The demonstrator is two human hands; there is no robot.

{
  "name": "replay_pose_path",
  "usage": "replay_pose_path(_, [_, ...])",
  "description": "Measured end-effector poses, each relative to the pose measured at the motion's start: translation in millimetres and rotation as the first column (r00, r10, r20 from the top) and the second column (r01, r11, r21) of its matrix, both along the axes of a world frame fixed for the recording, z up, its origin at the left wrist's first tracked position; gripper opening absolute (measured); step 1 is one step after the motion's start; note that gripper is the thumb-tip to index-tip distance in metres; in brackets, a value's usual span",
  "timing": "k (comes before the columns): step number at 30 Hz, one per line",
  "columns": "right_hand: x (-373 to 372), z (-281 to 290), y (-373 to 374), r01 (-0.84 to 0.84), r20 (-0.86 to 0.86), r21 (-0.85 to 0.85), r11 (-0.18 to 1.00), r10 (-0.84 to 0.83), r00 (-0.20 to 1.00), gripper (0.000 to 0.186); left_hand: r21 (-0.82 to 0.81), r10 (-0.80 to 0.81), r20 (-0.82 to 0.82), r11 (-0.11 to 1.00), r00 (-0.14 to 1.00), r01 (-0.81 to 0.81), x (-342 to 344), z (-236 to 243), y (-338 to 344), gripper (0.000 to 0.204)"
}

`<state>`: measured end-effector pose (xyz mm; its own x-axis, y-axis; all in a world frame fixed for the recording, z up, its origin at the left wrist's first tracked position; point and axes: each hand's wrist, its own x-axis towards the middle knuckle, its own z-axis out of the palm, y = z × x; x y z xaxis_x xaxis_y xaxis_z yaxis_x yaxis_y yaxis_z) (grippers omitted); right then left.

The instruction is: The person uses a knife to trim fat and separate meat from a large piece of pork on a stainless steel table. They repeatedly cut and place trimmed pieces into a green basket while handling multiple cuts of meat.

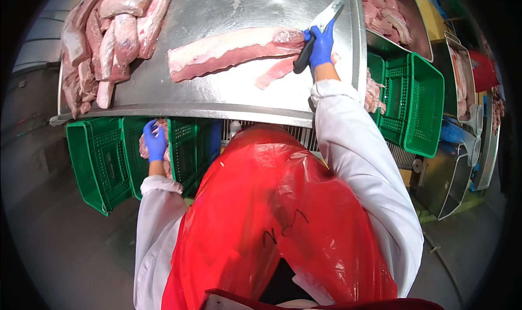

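Observation:
My right hand (322, 46), in a blue glove, is closed around a knife (327, 14) at the table's right side. The blade points away to the far right, and the black handle sticks out toward me. Beside that hand lies a long pork loin (231, 48) with a pale fat layer; its right end meets my fingers. A smaller strip of meat (276, 72) rests just below the loin. My left hand (156, 140), also gloved in blue, is low at the left, over meat trimmings (167, 153) in a green crate (134, 141). Its fingers look apart, with nothing visible in them.
Several meat pieces (124, 33) are heaped on the steel table (217, 99) at the far left. More green crates (100, 163) hang along the near edge, and another green crate (427, 103) stands right. A metal bin of meat (418, 44) sits at the far right.

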<state>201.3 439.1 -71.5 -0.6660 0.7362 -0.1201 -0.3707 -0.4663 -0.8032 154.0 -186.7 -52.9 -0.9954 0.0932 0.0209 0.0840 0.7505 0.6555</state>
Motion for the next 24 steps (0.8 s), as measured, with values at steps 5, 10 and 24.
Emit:
replay_pose_path(5, [-2.6,13.7,31.6,0.047,-0.204,0.036,0.998,-0.039,0.978,0.086,0.099,-0.218,-0.050,0.970,0.975,0.222,5.6,18.3,94.1,0.035])
replay_pose_path(10, [64.0,142.3,67.5,-0.044,-0.317,0.343,0.938,0.159,0.935,0.072,0.138,-0.542,-0.167,0.814,0.823,0.564,-1.2,60.1,229.7,0.034])
replay_pose_path(24, [239.1,77.2,120.6,-0.171,0.582,0.661,0.731,-0.356,0.731,0.077,-0.380,-0.837,0.220,0.400,0.501,0.834,-31.9,48.5,534.1,0.028])
